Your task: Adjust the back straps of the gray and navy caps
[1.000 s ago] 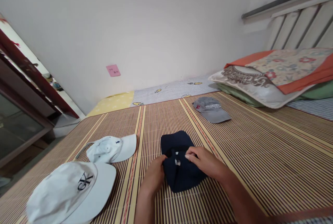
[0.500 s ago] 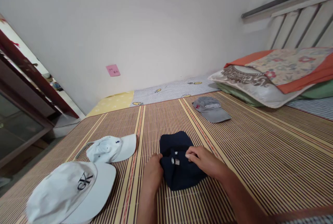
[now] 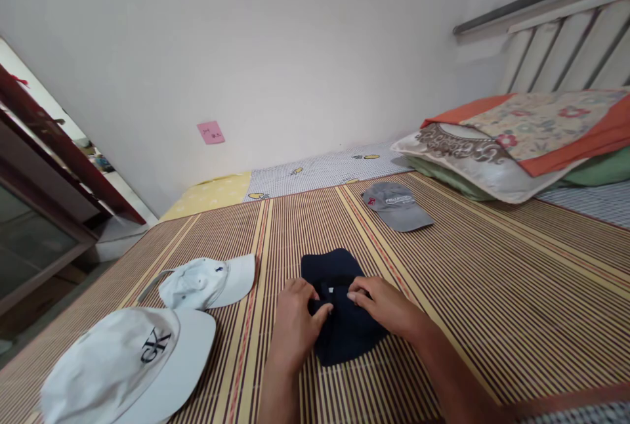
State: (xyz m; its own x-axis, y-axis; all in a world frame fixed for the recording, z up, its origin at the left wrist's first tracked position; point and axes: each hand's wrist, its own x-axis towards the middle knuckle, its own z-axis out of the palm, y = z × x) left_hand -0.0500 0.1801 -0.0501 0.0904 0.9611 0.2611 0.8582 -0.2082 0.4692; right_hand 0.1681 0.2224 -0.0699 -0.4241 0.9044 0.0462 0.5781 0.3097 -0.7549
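Note:
A dark navy cap (image 3: 344, 339) lies on the striped bamboo mat (image 3: 472, 293), its brim pointing away from me and its back strap facing up. My left hand (image 3: 298, 316) grips the cap's left side near the strap, thumb on top and fingers bent. On the right side of the strap opening, my right hand (image 3: 371, 302) pinches the cap's edge with curled fingers. The strap's buckle is mostly hidden by my left thumb.
To the left lie a white cap with black letters (image 3: 128, 365) and a pale cap with a small logo (image 3: 201, 283). A grey cap (image 3: 396, 206) rests farther back. Pillows (image 3: 472, 155) are stacked at the right, below a radiator (image 3: 571, 50). The wall (image 3: 305, 50) stands behind.
My left hand has moved up and over the cap's edge, its thumb now on the strap, covering the buckle. My right hand has shifted slightly left.

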